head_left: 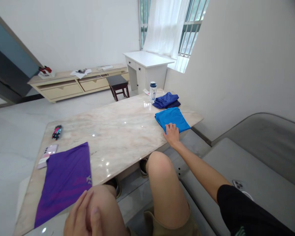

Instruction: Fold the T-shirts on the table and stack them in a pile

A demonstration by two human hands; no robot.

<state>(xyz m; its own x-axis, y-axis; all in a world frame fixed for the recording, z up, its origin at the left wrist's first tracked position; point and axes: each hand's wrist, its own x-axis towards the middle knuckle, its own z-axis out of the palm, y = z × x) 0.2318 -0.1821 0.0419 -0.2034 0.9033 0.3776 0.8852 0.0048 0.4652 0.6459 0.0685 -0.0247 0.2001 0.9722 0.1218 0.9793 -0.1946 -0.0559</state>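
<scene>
Blue folded cloth [173, 118]: flat at worktop [118, 127] edge, beside dark-blue cloth [166, 100]. Right hand [172, 133]: palm down, fingers slightly spread and bent, tips resting on its near edge, nothing gripped; forearm angled in from the right. Left hand [82, 216]: loosely open over left knee, near purple cloth [66, 180]; grip empty
</scene>
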